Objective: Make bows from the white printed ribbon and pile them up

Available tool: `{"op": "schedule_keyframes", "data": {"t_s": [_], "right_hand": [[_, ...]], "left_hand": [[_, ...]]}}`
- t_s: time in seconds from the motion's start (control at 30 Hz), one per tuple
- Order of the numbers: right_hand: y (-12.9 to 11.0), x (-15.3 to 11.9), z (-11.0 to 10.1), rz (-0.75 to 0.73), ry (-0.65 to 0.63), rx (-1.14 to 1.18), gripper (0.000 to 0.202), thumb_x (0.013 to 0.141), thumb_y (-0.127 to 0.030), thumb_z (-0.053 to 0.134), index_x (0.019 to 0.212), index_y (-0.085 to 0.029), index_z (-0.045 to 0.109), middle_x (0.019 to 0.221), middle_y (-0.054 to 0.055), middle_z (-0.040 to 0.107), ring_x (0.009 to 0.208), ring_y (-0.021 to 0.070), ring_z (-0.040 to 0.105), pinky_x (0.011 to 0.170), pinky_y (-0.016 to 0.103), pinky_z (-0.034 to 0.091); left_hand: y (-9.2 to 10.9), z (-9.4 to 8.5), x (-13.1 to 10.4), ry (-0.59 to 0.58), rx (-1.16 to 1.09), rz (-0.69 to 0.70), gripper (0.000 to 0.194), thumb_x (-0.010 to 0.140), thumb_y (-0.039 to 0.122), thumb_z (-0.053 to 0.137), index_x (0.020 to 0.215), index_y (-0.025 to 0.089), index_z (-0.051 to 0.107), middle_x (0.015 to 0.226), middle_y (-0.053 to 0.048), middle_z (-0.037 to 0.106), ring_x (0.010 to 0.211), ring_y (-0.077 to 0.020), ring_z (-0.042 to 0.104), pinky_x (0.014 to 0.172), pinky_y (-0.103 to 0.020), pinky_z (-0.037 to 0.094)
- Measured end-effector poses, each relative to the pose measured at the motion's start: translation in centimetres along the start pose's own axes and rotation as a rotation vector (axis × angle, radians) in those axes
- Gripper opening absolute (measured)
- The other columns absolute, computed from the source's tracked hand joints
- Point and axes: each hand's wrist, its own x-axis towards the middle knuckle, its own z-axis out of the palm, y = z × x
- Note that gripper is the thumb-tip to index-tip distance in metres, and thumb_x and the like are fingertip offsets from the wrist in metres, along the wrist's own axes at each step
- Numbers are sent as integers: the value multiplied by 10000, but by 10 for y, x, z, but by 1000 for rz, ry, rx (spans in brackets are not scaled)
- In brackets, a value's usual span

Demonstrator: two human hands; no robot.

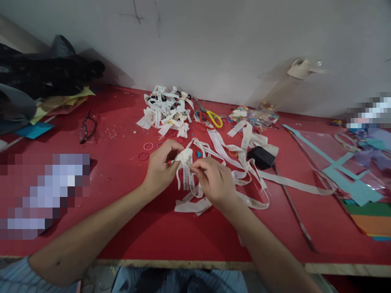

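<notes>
Above the middle of the red table, my left hand [163, 165] pinches a bunched white ribbon bow [185, 158]. My right hand [215, 179] has its thumb and fingertips pressed together at the bow's right side, on the same ribbon. Printed ribbon tails [187, 181] hang below the bow. Loose lengths of white printed ribbon [244, 162] lie tangled behind and to the right of my hands. Several small elastic bands, such as a red elastic band [143, 156], lie left of my left hand. A pile of finished-looking ribbon bows [168, 108] sits farther back.
Scissors with red and yellow handles [210, 118] lie beside the bow pile. A black block [262, 157] rests on the ribbon at right. Eyeglasses [88, 128] and a dark bag [45, 69] are at left. Coloured paper sheets [369, 215] lie at the right; a tape roll [301, 68] hangs on the wall.
</notes>
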Motion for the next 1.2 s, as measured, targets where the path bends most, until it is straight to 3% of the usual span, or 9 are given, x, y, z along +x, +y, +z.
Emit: {"op": "schedule_keyframes", "data": {"t_s": [0.2,0.37,0.77,1.03,1.2], "right_hand": [[6,-1,-4,128,-58,16,121,956,-191,447,922,-190,564,780,21,681,706,141,653,637,263,503],[6,-4,1,159,2,22,175,945,-233,504,1106,-214,568,972,51,722,857,168,694,738,290,546],[-8,-2,4,296,2,141,90,919,-277,556,918,-199,601,836,12,702,717,127,653,646,228,496],[-8,-3,7,195,27,124,84,885,-232,586,966,-213,584,861,19,694,742,142,658,691,258,527],[-6,-2,7,63,98,-8,146,829,-109,572,936,-209,568,875,56,667,825,188,646,710,311,537]], "left_hand": [[-6,-4,8,-17,34,-88,175,750,17,541,774,190,534,670,45,543,568,-81,498,522,-191,400],[-2,-4,7,-66,-2,-62,133,791,62,552,771,191,531,661,47,527,532,-71,476,492,-189,382],[0,0,-1,-81,134,94,226,730,-16,531,809,195,553,714,37,562,614,-84,501,571,-197,410],[7,8,-6,-40,-22,-149,157,759,49,548,786,203,536,702,40,581,622,-94,540,567,-194,439],[12,12,-9,-23,-100,-254,112,770,98,573,767,201,530,683,46,577,606,-90,531,546,-190,428]]}}
